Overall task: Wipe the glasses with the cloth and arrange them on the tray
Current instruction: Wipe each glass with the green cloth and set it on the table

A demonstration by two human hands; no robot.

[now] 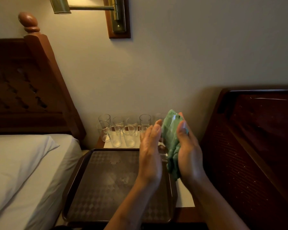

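Note:
A green cloth is bunched between my two hands above the tray's far right corner. My right hand grips the cloth, thumb lying over its top. My left hand faces it with straight fingers, palm against a clear glass that shows only partly between hand and cloth. Several more clear glasses stand upright in two rows at the back of the nightstand, by the wall. The dark brown patterned tray lies in front of them with nothing on it.
A bed with a white pillow and a carved wooden headboard lies close on the left. A dark wooden headboard stands close on the right. A brass wall lamp hangs above. A white mat covers the nightstand under the tray.

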